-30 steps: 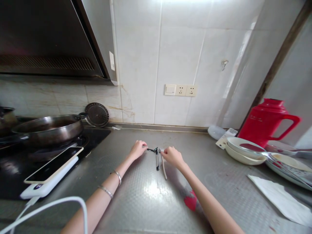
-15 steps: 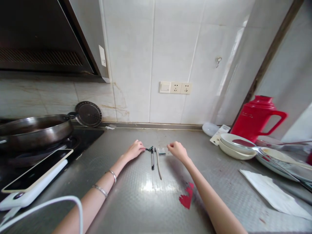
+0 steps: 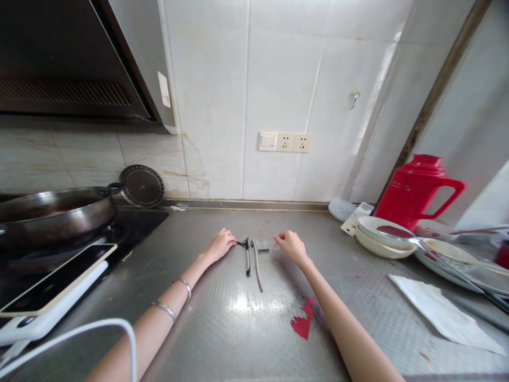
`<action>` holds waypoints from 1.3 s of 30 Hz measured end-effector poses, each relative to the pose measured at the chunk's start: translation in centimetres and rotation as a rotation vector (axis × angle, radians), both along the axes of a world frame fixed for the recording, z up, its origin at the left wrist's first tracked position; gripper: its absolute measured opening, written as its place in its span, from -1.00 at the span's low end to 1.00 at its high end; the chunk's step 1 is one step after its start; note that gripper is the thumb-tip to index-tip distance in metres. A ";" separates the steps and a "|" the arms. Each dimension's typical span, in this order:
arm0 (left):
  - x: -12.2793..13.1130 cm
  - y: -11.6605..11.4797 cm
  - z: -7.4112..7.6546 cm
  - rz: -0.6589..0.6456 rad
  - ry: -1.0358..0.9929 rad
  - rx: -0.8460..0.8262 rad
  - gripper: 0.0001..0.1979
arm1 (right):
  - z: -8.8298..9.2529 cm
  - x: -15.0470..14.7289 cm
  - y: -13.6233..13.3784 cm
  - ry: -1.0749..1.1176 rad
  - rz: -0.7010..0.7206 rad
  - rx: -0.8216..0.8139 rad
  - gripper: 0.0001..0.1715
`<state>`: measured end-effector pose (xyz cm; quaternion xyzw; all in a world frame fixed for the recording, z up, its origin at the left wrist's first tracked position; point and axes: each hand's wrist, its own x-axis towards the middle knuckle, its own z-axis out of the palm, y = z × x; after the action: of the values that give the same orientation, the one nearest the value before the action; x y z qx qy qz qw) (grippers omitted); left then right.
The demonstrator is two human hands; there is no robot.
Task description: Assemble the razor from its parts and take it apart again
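Note:
My left hand point(image 3: 221, 244) rests on the steel counter, fingers closed at the end of a thin black razor point(image 3: 242, 242). Another slim black-handled piece point(image 3: 248, 261) lies lengthwise beside it, its upper end at the razor's head. A pale, slightly curved stick point(image 3: 257, 268) lies just to the right. Between that stick and my right hand point(image 3: 291, 245) is a small dark bar like a razor cartridge point(image 3: 263, 250), near some clear plastic. My right fingers are pinched together; a tiny pale bit shows at their tips, too small to name.
A torn red piece point(image 3: 304, 319) lies on the counter point(image 3: 222, 339) near my right forearm. Left are a pan point(image 3: 99, 209) on the stove, a phone point(image 3: 55, 278) and a white cable point(image 3: 99, 323). Right are stacked bowls point(image 3: 382, 246), a red thermos point(image 3: 413, 185) and a white napkin point(image 3: 445, 313).
The view has shifted slightly. My right fingertips have turned a little, and a tiny pale bit now shows there. My left hand and the pieces on the counter stay in place.

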<state>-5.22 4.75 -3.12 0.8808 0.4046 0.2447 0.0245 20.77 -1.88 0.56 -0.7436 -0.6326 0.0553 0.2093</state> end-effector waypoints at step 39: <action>4.6 -2.8 4.9 -0.146 -0.437 -0.449 -0.83 | 0.9 -3.0 -0.8 0.227 0.596 0.298 -0.76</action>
<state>-0.61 1.94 1.78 0.8069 0.3692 0.3303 0.3218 17.77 -2.68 1.45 -0.4767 -0.7956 0.1033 0.3592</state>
